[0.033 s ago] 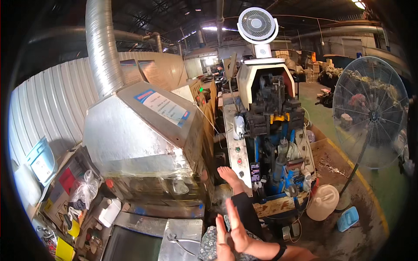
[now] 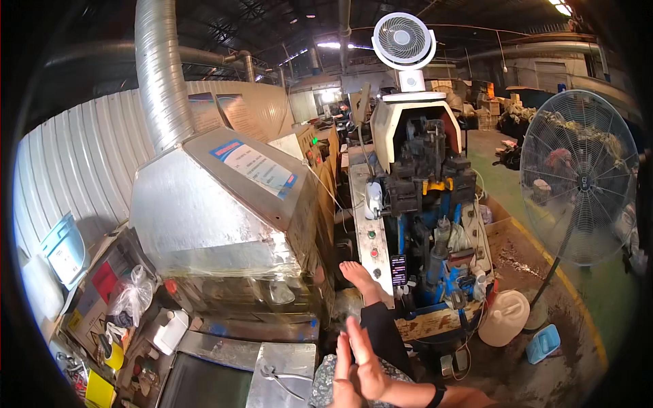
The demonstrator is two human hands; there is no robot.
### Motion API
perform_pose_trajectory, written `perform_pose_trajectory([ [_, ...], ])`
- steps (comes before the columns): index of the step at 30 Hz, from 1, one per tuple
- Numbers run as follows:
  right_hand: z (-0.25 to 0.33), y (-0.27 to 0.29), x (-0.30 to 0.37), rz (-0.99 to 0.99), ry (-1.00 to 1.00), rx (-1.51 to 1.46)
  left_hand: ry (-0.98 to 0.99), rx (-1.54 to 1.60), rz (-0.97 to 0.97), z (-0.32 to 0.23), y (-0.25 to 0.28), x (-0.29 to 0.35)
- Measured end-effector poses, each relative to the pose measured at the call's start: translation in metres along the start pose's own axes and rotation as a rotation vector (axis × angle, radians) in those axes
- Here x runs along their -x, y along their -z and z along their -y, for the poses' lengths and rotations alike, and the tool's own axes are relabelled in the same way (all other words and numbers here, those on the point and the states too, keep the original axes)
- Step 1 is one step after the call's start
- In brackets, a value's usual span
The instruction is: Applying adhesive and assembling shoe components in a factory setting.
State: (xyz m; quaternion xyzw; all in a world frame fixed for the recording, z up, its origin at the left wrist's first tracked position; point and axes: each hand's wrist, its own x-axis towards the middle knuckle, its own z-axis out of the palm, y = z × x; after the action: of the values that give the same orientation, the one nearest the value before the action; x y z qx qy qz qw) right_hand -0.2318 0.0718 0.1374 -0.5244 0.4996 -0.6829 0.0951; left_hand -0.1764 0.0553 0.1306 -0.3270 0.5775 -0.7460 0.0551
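My left hand [image 2: 344, 376] and my right hand [image 2: 369, 370] are raised over my lap at the bottom middle. Their palms face each other, fingers stretched out and pointing up. They are very close together; I cannot tell whether they touch. Nothing shows between them. A black band [image 2: 437, 396] circles my right wrist. Beneath the hands lies dark floral-patterned cloth [image 2: 324, 384]. To the left, long-handled metal pliers [image 2: 286, 375] rest on a grey metal plate [image 2: 299, 352]. My bare foot [image 2: 359, 277] is propped by the machine ahead.
A metal hood [image 2: 204, 211] with a duct stands left. Ahead is a machine [image 2: 428, 170] with a white fan [image 2: 403, 39] on top and a phone-like screen [image 2: 398, 270] on its side. Right are a large floor fan [image 2: 581, 177], a beige jug [image 2: 505, 318] and a blue container [image 2: 543, 343].
My right hand has shifted slightly left and come nearer to my left hand, narrowing the gap between the palms. The surroundings look the same.
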Motion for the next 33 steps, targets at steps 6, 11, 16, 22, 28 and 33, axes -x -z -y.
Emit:
perform_pose_trajectory([
  [6,0.005,0.005,-0.015,0.119,0.044,-0.048,0.028,-0.145,-0.203,-0.001,-0.025,0.013],
  [11,-0.015,-0.012,-0.004,-0.053,0.154,-0.304,0.001,-0.600,0.200,0.047,-0.024,-0.026],
  [16,0.001,-0.003,0.012,-0.013,0.188,0.003,-0.728,-2.437,0.255,0.037,-0.030,-0.036],
  [22,-0.021,0.033,0.000,0.010,-0.111,-0.600,0.257,-2.819,-0.437,0.002,-0.061,-0.005],
  [28,0.004,0.027,0.002,0.074,-0.256,-0.622,-0.107,-2.955,-1.043,0.011,-0.031,0.037],
  [33,-0.009,0.061,0.007,0.524,-0.269,-0.453,0.056,-3.075,-0.437,-0.013,-0.038,0.058],
])
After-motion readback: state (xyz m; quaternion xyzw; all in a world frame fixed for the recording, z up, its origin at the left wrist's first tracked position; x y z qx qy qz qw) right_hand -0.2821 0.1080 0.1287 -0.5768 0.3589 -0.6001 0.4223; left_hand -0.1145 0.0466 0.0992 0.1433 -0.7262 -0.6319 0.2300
